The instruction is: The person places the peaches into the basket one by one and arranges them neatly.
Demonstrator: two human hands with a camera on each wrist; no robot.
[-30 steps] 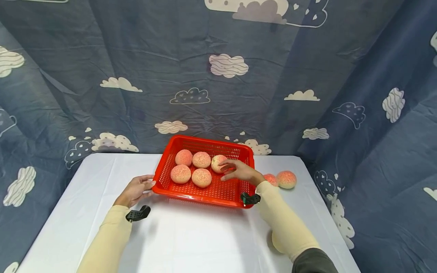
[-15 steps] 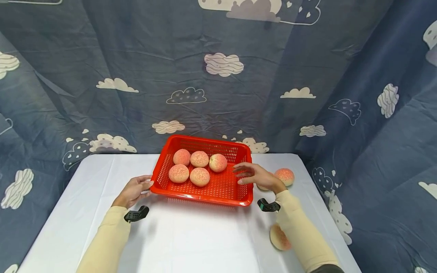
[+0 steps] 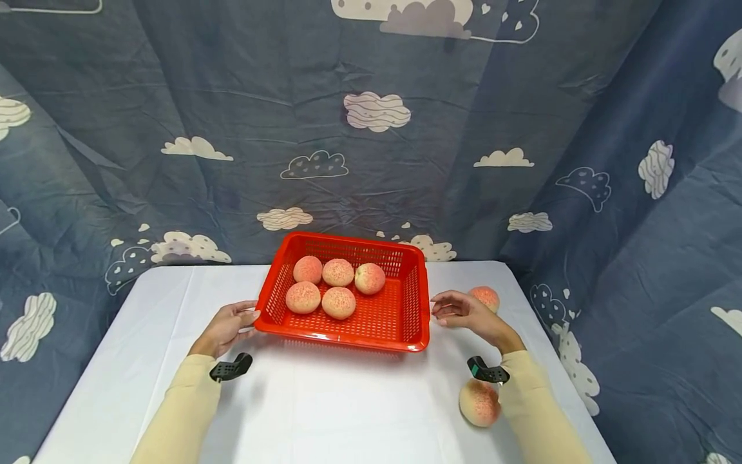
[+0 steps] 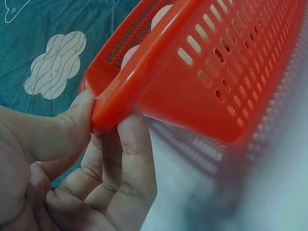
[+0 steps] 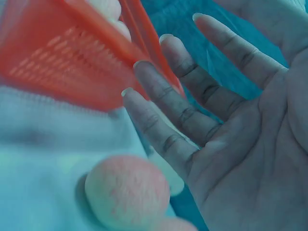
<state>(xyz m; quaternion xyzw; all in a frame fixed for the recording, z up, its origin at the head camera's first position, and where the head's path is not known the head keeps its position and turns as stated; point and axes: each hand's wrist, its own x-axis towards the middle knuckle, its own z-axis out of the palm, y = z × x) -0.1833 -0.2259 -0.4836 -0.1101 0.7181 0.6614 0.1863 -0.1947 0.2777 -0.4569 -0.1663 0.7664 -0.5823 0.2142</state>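
A red plastic basket [image 3: 348, 339] with slotted walls holds several pink-and-cream peaches [image 3: 370, 278], grouped toward its left and middle. At its left front corner my left hand [image 3: 227, 325] pinches the rim; the left wrist view shows the thumb [image 4: 77, 120] over the edge and fingers beneath. My right hand [image 3: 468, 316] hovers just off the basket's right end, holding nothing, its fingers [image 5: 183, 110] spread and relaxed in the right wrist view. Behind this hand a loose peach [image 3: 485, 298] is partly hidden. Another loose peach [image 3: 479, 403] lies nearer, beside the right forearm.
A white cloth covers the table [image 3: 324, 406] under the basket. Behind and at both sides hangs a dark blue curtain [image 3: 406, 174] with a cloud pattern, close to the basket's back. Each wrist carries a black camera mount [image 3: 232, 367].
My right hand has left the peach at the right of the group, moving right and out over the basket's end. The left hand stays at the corner; the basket keeps its place.
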